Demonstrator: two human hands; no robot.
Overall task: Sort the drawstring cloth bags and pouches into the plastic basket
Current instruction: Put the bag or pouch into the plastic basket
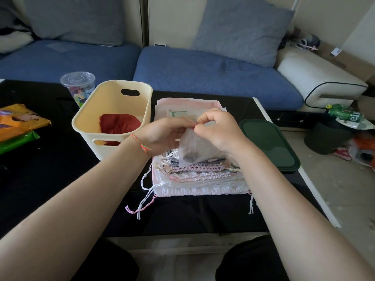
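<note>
A sheer pouch (193,148) was pinched at its top edge by the left hand (162,136) and right hand (218,131), above the stacked bags (199,179) on the desk (60,179); the basket (129,87) stood just left; its dark contents could probably spill if the mouth was tipped.

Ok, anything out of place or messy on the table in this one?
Nothing is spilled or damaged. The stack of cloth bags is a bit untidy, its cords trailing loose over the black table. Both hands pinch a sheer pouch above it. The basket stands upright, a red bag inside.
</note>
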